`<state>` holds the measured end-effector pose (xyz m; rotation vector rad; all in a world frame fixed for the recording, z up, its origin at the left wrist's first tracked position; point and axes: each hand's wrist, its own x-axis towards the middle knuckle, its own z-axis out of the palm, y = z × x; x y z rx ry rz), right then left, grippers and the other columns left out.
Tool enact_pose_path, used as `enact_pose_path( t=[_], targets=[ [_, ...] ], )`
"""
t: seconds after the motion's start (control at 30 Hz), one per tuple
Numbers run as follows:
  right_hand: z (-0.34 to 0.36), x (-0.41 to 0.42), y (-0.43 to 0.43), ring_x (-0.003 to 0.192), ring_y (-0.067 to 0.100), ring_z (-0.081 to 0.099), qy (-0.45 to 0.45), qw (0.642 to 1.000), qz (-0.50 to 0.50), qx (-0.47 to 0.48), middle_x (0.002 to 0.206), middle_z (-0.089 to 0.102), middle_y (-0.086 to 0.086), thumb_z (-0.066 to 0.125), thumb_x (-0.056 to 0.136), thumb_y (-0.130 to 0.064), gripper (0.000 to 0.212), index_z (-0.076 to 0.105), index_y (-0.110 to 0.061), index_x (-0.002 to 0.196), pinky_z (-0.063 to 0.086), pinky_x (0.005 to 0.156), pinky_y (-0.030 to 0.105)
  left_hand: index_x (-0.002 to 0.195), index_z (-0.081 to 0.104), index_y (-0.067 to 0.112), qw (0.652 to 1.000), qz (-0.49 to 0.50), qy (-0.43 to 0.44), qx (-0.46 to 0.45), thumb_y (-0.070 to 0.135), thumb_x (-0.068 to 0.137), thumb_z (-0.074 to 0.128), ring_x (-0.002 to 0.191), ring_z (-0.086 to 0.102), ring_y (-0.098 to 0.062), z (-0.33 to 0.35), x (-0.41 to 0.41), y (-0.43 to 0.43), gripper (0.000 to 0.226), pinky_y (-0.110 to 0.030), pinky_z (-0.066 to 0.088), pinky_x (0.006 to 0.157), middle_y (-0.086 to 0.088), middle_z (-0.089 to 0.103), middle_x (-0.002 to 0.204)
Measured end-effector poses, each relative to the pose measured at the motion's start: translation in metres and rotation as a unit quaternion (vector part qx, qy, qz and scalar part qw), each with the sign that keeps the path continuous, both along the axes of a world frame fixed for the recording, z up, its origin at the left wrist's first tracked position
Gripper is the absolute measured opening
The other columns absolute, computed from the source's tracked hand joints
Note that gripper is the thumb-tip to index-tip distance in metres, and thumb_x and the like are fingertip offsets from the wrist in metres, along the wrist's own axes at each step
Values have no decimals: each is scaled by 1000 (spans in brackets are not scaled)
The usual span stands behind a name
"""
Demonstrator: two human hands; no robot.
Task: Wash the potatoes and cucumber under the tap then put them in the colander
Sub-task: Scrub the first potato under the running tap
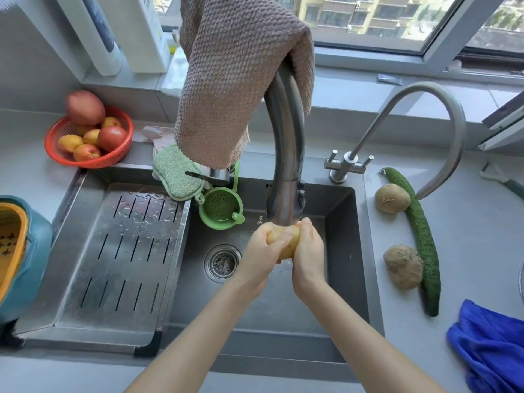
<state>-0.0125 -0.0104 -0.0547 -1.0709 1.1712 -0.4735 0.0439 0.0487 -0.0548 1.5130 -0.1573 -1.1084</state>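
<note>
You have one potato (285,242) right under the spout of the tap (285,154), low over the sink (344,251). Your left hand (259,246) is curled round its left side and your right hand (309,251) is wrapped round its right end, so both hold it. To wash it well, turn it in the stream so every side gets water. Rub your thumbs into any dimples, and hold it low so splashes land in the basin. It will likely be slippery, so grip firmly. The colander (11,239) appears to be the yellow insert in the teal bowl at the far left, well apart from the tap. Carry the potato there over the slotted metal tray (122,259) so drips fall on steel. On the grey counter (476,251) to your right wait a second potato (392,198) and a third potato (404,266), both close against the cucumber (424,236). A brown cloth (241,80) hangs over the tap, and a red basket (56,154) of fruit stands back left. A blue cloth (490,344) lies near right, and a window (368,21) runs behind.
</note>
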Motion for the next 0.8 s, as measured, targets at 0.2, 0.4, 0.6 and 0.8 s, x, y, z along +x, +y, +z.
enact_pose_path(
  t=[0.2, 0.4, 0.6, 0.8],
  targets=[
    [6, -14, -4, 57, 14, 65, 56, 984, 169, -25, 84, 67, 10, 28, 103, -31, 35, 53, -8, 101, 55, 54, 37, 87, 60, 5, 981, 41, -188, 24, 27, 75, 61, 85, 60, -21, -4, -8, -2, 25, -34, 49, 77, -13, 59, 97],
    [1, -7, -4, 41, 11, 32, 25, 983, 176, 44, 48, 44, -9, 46, 93, -31, 26, 46, -5, 93, 27, 41, 15, 62, 48, 1, 950, 105, -287, 64, 24, 79, 46, 63, 47, -20, -3, -9, -11, 29, -35, 36, 63, -1, 48, 65],
    [5, -22, -2, 57, 14, 53, -13, 968, 248, 43, 75, 59, 8, 66, 87, -17, 37, 46, -8, 117, 45, 50, 27, 70, 56, -5, 981, 74, -175, 48, 21, 77, 43, 64, 52, -32, -16, 14, -8, 30, -39, 45, 57, -18, 58, 68],
    [7, -25, -21, 70, 18, 65, -32, 963, 256, 72, 94, 64, 15, 67, 85, 0, 39, 47, -8, 117, 54, 58, 27, 102, 53, -9, 999, 4, -35, 21, 20, 90, 44, 79, 53, -26, -21, 28, -1, 32, -40, 41, 67, -16, 58, 87]
  ],
)
